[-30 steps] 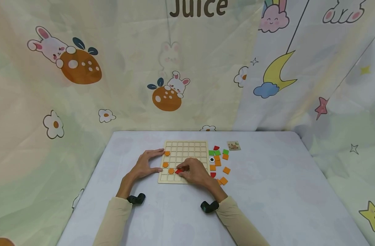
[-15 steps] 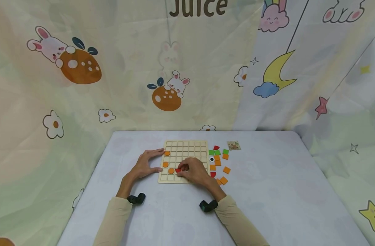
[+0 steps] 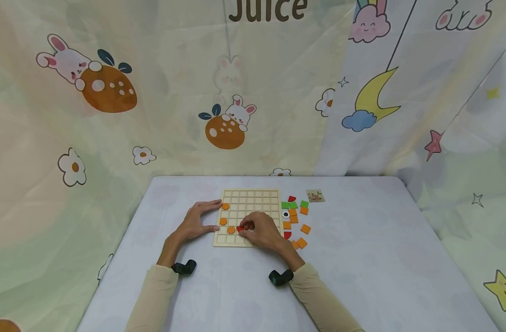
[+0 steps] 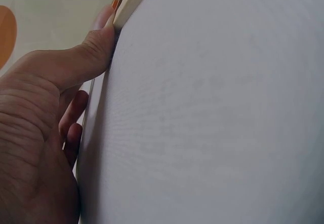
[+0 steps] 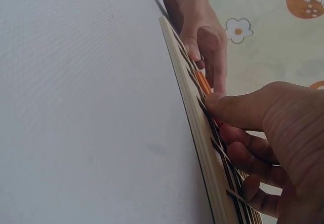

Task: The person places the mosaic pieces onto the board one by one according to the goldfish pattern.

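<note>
A wooden grid board [image 3: 251, 203] lies on the table, with several orange round pieces [image 3: 231, 230] in its left columns. My left hand [image 3: 191, 223] rests at the board's left edge, thumb and index finger spread apart and touching it. Over the lower middle of the grid, my right hand [image 3: 261, 230] pinches a small red piece [image 3: 239, 228] between thumb and fingers, just right of the lowest orange disc. In the right wrist view, the thumb [image 5: 238, 110] covers most of that piece, close down on the grid.
Right of the board lie several orange squares [image 3: 305, 228], green squares [image 3: 285, 205], a red rounded piece [image 3: 287, 235] and a white eye-like disc [image 3: 285, 214]. A small patterned card [image 3: 315, 196] sits behind them. A printed curtain hangs beyond the table's back edge.
The right hand has shifted very slightly, and the red piece has settled a little, still beside the lowest orange disc. The left hand has stayed in place.
</note>
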Demonstrator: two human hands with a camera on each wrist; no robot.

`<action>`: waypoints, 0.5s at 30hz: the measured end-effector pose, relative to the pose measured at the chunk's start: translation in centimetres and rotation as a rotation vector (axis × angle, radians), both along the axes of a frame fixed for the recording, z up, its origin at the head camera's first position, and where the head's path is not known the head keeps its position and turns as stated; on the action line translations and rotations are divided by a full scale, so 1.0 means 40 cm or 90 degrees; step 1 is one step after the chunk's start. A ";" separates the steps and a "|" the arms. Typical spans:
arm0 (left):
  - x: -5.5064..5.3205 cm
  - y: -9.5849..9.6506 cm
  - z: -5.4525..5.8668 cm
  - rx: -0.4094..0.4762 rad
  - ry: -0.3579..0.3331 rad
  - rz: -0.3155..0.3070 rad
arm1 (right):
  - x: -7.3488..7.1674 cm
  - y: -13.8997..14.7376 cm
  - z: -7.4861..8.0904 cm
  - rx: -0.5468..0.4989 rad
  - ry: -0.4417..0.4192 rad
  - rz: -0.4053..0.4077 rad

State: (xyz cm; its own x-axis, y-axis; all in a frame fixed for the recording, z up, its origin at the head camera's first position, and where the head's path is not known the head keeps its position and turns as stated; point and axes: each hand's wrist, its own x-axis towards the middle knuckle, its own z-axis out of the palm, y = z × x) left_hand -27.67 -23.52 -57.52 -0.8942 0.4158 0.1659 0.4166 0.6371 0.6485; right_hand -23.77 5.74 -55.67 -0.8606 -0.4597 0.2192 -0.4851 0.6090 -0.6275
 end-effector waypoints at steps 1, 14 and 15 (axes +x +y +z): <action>0.000 0.001 0.001 0.000 -0.002 0.000 | -0.001 0.000 0.000 0.000 -0.001 -0.002; -0.003 -0.001 -0.005 -0.003 -0.013 0.005 | 0.000 -0.003 -0.005 -0.020 -0.031 -0.029; -0.003 -0.002 -0.005 -0.005 -0.014 0.006 | 0.000 -0.003 -0.004 -0.025 -0.036 -0.028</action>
State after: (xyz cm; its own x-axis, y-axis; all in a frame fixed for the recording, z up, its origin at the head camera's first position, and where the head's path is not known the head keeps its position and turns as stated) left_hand -27.78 -23.60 -57.73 -0.9013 0.4090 0.1431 0.3966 0.6456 0.6527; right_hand -23.75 5.62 -55.84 -0.8916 -0.4127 0.1865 -0.4209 0.6032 -0.6775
